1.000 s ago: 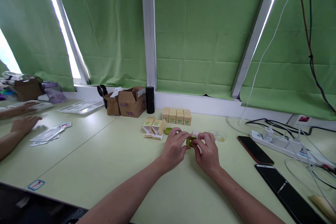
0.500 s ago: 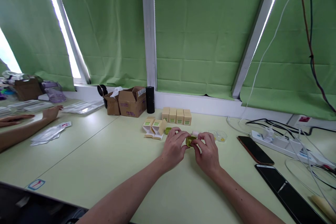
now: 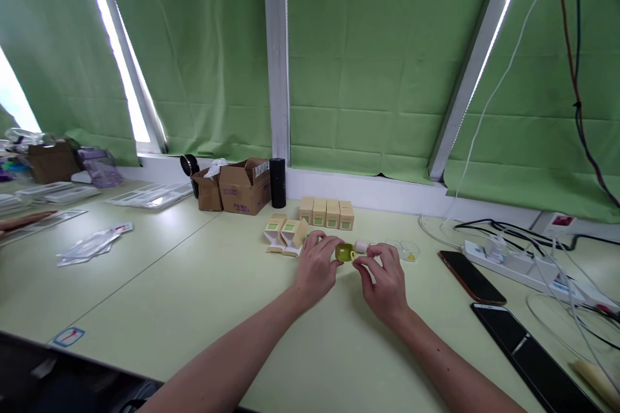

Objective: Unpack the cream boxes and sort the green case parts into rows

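Note:
My left hand [image 3: 317,268] is closed round a small round olive-green container [image 3: 345,252], held just above the pale table [image 3: 203,284]. My right hand [image 3: 385,274] is pinched beside it, thumb and forefinger together at about the container's right edge; what they hold is too small to make out. A small pink-white piece [image 3: 361,246] lies on the table just behind the fingers. Two open cream cartons [image 3: 283,235] lie to the left, and a row of closed cream cartons [image 3: 326,213] stands behind them.
Small clear plastic cups [image 3: 408,250] sit right of my hands. Two phones [image 3: 469,275] [image 3: 530,352] and a power strip [image 3: 508,259] with cables lie at right. Brown cardboard boxes [image 3: 243,186] and a black cylinder [image 3: 277,183] stand by the window. Plastic bags [image 3: 92,245] lie at left.
My left hand has lifted the green container slightly up and left, away from my right hand. The other person's hands at far left have drawn back almost out of view.

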### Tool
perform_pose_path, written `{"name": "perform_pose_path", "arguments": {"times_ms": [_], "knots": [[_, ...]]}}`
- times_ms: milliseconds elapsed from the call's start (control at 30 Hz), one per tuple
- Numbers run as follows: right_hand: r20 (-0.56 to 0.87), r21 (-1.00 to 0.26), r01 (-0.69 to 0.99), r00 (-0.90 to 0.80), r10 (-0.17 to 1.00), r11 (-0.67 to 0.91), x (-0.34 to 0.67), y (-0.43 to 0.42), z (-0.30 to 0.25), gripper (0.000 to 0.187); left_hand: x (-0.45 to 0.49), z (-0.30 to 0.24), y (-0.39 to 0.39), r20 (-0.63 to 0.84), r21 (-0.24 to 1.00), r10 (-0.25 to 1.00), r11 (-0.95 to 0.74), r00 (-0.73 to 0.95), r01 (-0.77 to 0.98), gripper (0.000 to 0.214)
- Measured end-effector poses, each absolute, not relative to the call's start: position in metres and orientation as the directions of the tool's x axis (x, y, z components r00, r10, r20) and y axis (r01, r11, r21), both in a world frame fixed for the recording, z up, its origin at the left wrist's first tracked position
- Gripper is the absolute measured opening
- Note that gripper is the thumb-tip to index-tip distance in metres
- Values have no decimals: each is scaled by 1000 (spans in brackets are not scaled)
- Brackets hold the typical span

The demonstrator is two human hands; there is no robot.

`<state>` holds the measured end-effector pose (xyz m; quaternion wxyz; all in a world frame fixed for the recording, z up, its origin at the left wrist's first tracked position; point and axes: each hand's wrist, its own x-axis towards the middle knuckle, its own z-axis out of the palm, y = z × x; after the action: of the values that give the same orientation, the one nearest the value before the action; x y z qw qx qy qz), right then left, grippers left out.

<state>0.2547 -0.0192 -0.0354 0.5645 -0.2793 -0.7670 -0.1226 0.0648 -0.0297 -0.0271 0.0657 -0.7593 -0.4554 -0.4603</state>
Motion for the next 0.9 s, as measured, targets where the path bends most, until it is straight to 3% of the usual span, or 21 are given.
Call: {"name": "perform_pose_path", "arguments": {"times_ms": [167, 333, 433, 567, 667, 733, 900], "knots": [[935, -264, 542, -58, 349, 798, 259, -16, -31, 12, 56, -30, -20, 747, 439, 665, -488, -4, 754, 47], [847, -504, 493, 121, 518, 709, 271, -4, -31, 11, 56, -32, -17, 704, 544, 704, -444, -99, 712, 48], [695, -708, 390, 237, 679, 589, 276, 4, -33, 21, 57, -33, -16, 670, 601, 726, -407, -155, 688, 48], [409, -909, 36, 280, 869, 416, 276, 15, -36, 37, 57, -31, -15, 628, 672, 748, -384, -213, 634, 49], [258, -932, -196, 230, 938, 304, 275, 23, -38, 45, 56, -31, -13, 591, 724, 762, -357, -265, 590, 48], [226, -933, -243, 185, 956, 267, 275, 27, -39, 48, 55, -32, -11, 573, 750, 765, -344, -294, 565, 47], [349, -930, -72, 128, 928, 359, 273, 36, -39, 52, 52, -38, -6, 559, 783, 757, -347, -340, 516, 45]]}}
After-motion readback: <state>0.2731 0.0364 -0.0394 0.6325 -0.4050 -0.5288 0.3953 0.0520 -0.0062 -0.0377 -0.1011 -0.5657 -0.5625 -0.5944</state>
